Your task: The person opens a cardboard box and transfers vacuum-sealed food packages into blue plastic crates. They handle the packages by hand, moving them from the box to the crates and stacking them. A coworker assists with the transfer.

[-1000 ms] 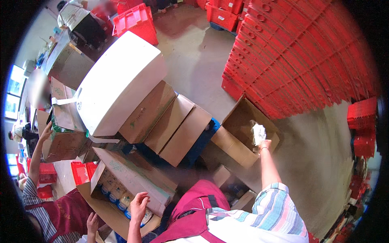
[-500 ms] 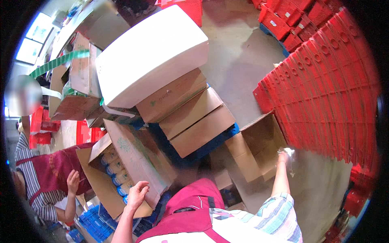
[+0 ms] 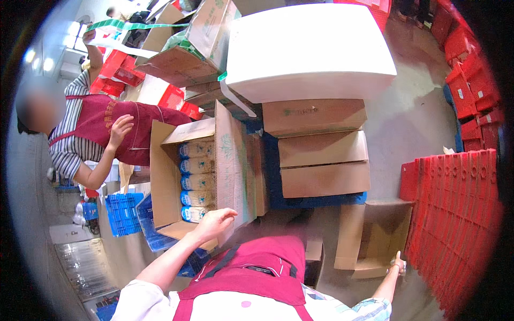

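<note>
My left hand (image 3: 215,223) hovers at the near end of an open cardboard carton (image 3: 166,176), beside its right flap. Its fingers are loosely stretched and nothing shows in them. Inside the carton lies a row of tan packs (image 3: 199,182) with blue-and-white ends. Low at the right, my right hand (image 3: 397,265) is closed with the thumb up, over the near right corner of another open carton (image 3: 348,235), where no contents show. A small whitish bit shows at that hand, too small to name.
Closed cartons (image 3: 324,179) on a blue pallet and a big white box (image 3: 310,53) stand ahead. A row of red crates (image 3: 455,214) borders the right. At the left, a co-worker in a maroon apron (image 3: 115,125) has one hand up by a green label strip (image 3: 134,25).
My view has turned, shifting the cartons and the co-worker rightward. My right hand has come down and nearer me; the clear crumpled plastic seen at it is now hardly visible. My left fingers have straightened.
</note>
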`<action>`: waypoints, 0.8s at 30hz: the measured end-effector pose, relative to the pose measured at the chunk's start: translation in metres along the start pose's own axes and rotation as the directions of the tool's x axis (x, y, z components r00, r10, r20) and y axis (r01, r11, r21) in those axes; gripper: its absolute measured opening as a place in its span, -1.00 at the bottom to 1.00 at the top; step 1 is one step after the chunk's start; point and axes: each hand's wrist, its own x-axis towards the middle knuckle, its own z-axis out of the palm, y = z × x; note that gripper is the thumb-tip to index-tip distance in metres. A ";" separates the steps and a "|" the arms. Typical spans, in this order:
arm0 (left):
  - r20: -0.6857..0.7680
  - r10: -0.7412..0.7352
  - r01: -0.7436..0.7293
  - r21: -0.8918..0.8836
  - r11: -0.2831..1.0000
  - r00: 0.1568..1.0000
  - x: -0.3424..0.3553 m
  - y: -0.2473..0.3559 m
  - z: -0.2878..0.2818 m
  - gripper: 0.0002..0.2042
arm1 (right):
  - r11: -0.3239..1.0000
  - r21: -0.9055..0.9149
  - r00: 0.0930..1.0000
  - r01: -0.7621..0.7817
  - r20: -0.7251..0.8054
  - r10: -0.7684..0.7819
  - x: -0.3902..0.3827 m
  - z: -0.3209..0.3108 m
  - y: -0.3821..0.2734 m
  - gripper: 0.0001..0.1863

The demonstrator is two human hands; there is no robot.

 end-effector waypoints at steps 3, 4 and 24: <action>-0.006 -0.014 0.014 -0.023 1.000 1.000 -0.004 -0.007 0.012 -0.79 | 0.659 0.752 0.946 0.018 0.200 -0.254 -0.008 0.008 0.012 -0.49; -0.009 -0.016 0.016 -0.021 1.000 1.000 -0.004 -0.001 0.011 -0.80 | 0.593 0.805 0.952 0.004 0.178 -0.248 -0.021 0.002 0.011 -0.58; -0.021 0.010 -0.009 0.081 0.997 1.000 -0.011 -0.004 0.024 -0.76 | 0.656 0.744 0.951 -0.126 -0.097 0.292 -0.074 -0.028 -0.055 -0.75</action>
